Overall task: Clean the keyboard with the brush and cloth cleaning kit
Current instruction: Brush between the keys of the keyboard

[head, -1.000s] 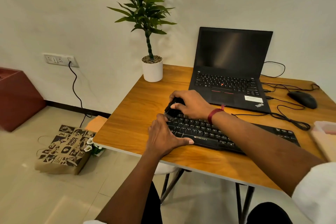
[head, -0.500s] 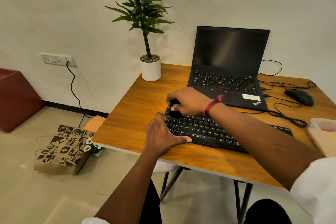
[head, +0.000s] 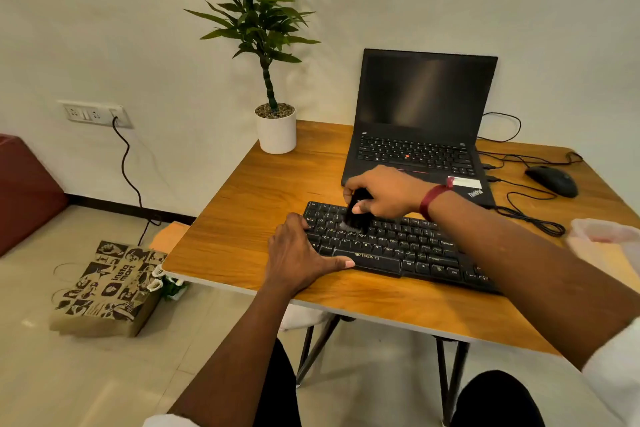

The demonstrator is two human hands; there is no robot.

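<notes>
A black keyboard [head: 408, 246] lies along the front of the wooden table [head: 263, 204]. My right hand [head: 384, 192] grips a black brush [head: 355, 215], whose bristles touch the keys in the upper left part of the keyboard. My left hand [head: 299, 255] rests on the keyboard's left end, fingers over the edge keys and thumb stretched along the front rim. A pale cloth or bag [head: 606, 239] shows at the right edge, partly cut off.
An open black laptop [head: 422, 121] stands behind the keyboard. A potted plant [head: 275, 128] sits at the table's back left corner. A black mouse [head: 552, 180] and loose cables [head: 533, 215] lie at the right. A printed paper bag [head: 107, 288] stands on the floor at the left.
My right hand has moved the brush rightward and slightly down across the keys, from the keyboard's top left corner. My left hand has stayed on the keyboard's left end.
</notes>
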